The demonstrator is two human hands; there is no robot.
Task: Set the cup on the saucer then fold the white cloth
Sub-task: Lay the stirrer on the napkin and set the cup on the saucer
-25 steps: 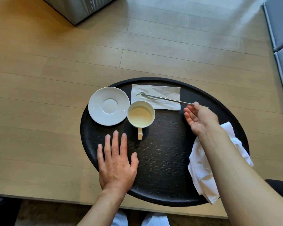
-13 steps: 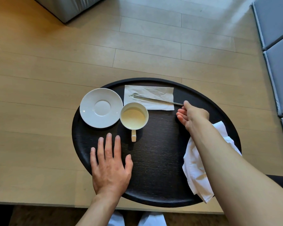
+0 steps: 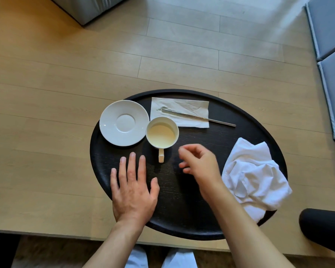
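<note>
A white cup [image 3: 162, 132] with pale liquid stands on the black oval tray [image 3: 184, 213], its handle pointing toward me. The empty white saucer [image 3: 124, 122] lies just left of it, touching or nearly touching. A crumpled white cloth [image 3: 255, 175] lies at the tray's right edge. My left hand [image 3: 133, 188] rests flat on the tray, below the saucer, fingers spread. My right hand [image 3: 199, 163] hovers just right of the cup's handle, fingers loosely curled and apart, holding nothing.
A paper napkin [image 3: 182, 109] lies at the tray's far side with a thin metal utensil [image 3: 199, 118] across it. The tray sits on a wooden table [image 3: 46, 132] near its front edge. Grey cushions [image 3: 331, 55] are at the right, a dark rounded object [image 3: 325, 227] at lower right.
My right hand has left the utensil's end and moved down and left to beside the cup's handle. My left hand has stayed flat on the tray.
</note>
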